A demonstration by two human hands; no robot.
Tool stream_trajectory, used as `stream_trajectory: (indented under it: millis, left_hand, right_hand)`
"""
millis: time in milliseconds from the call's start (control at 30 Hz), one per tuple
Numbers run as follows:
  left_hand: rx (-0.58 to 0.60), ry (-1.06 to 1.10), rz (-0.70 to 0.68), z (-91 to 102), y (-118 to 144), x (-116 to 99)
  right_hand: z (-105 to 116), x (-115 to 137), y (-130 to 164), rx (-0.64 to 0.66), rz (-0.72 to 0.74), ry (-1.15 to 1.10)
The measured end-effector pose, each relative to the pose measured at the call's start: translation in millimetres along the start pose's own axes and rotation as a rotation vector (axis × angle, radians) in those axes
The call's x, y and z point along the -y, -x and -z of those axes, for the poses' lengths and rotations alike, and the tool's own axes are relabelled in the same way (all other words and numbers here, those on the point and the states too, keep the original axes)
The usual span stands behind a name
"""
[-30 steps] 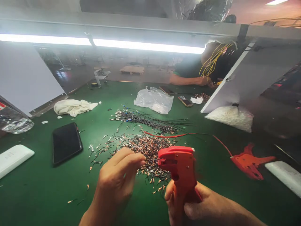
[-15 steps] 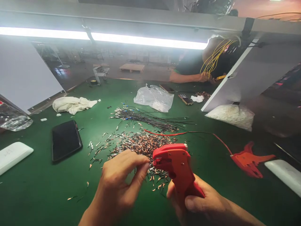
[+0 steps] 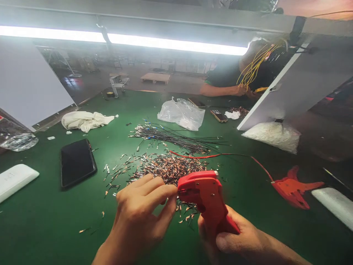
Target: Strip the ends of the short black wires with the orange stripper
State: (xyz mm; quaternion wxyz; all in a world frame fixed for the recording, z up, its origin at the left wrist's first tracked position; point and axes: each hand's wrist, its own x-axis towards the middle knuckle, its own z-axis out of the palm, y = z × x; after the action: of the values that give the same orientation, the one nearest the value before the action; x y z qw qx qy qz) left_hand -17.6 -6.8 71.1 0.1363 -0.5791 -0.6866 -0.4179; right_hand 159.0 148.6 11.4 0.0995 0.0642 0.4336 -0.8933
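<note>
Hands at a green bench, feeding a short wire into a red stripper.
Head view: my left hand (image 3: 140, 209) pinches a wire piece too thin to see clearly at the mouth of the stripper (image 3: 204, 195), which my right hand (image 3: 234, 239) grips closed around its handle. My fingertips (image 3: 171, 191) sit against the tool's mouth and could get nipped. I count one phone (image 3: 77, 162), one pile of offcuts (image 3: 168, 169), one wire bundle (image 3: 171, 138), one second red tool (image 3: 292, 187).

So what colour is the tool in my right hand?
Red; the crimping tool in the right hand shows clearly in the head view.
</note>
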Motion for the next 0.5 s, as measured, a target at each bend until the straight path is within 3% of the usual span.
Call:
stream_trajectory:
  millis: [167, 500]
  left_hand:
    - [0.018, 0.031, 0.007, 0.7, 0, 0]
    - [0.057, 0.067, -0.035, 2.7, 3, 4]
  right_hand:
    - [7, -1, 1, -0.009, -0.07, 0.058]
    - [11, -4, 3, -0.043, -0.018, 0.168]
